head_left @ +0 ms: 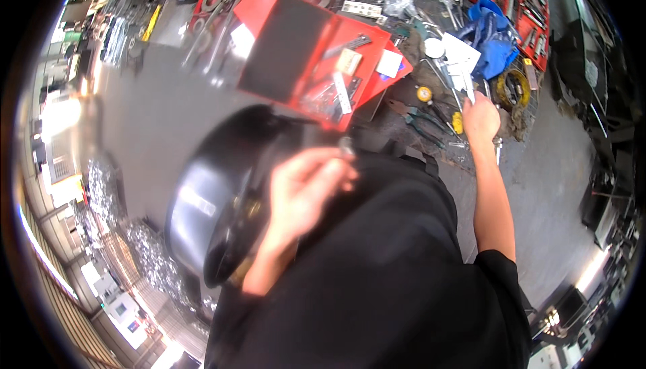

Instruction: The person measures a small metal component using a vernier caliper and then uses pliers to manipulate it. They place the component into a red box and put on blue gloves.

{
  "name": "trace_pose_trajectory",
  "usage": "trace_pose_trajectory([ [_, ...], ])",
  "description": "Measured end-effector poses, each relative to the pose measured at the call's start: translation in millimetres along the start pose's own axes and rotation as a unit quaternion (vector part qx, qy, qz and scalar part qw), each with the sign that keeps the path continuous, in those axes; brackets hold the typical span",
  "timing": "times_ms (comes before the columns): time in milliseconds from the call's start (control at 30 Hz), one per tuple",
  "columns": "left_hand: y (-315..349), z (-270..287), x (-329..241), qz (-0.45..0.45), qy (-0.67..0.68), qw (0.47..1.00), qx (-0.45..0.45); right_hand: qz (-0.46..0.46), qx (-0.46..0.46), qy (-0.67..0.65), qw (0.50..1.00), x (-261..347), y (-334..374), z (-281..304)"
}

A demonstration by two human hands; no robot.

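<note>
My left hand (303, 191) is raised in front of my body, slightly blurred, with its fingers bent and the thumb pressed in. A small metallic piece (346, 145) shows at its fingertips; its kind is too blurred to tell. My right hand (480, 121) reaches out over the tool-covered bench, its fingers closed on a slim silver metal tool (469, 92), whose far end lies by a white paper (461, 53). Near that hand are a yellow-faced dial gauge (423, 93), green-handled pliers (425, 130) and a roll of yellow tape (513, 88).
An open red case (367, 80) with a dark-lined lid (286, 49) sits at the bench's near left. Blue cloth (488, 39) and red trays of tools (535, 19) lie farther right. A glossy black curved object (202, 194) stands close on my left, above the grey floor (155, 106).
</note>
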State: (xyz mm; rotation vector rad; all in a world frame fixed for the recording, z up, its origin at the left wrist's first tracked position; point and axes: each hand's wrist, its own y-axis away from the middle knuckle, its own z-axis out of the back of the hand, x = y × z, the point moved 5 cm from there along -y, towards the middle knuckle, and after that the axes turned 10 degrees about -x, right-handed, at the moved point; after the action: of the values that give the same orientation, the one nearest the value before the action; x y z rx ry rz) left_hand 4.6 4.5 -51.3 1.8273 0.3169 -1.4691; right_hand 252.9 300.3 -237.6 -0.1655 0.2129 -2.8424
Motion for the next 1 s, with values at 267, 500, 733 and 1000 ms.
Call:
trace_pose_trajectory([
  [267, 0.6, 20.6, 12.7, 0.030, 0.016, 0.999, -0.022, -0.023, 0.011, 0.011, 1.000, 8.7, 4.4, -2.9],
  [500, -6.4, 29.4, 15.5, 0.042, 0.038, 0.998, -0.016, 0.057, -0.111, -0.093, 0.988, 22.6, 15.2, 16.3],
  [733, -20.4, 37.9, 19.0, 0.044, 0.037, 0.998, -0.027, 0.167, 0.081, -0.088, 0.979, 74.3, 72.5, 33.3],
  [1000, -30.2, 34.9, 8.1, 0.018, 0.004, 1.000, 0.000, 0.192, 0.125, 0.045, 0.972, 81.8, 77.7, 19.5],
])
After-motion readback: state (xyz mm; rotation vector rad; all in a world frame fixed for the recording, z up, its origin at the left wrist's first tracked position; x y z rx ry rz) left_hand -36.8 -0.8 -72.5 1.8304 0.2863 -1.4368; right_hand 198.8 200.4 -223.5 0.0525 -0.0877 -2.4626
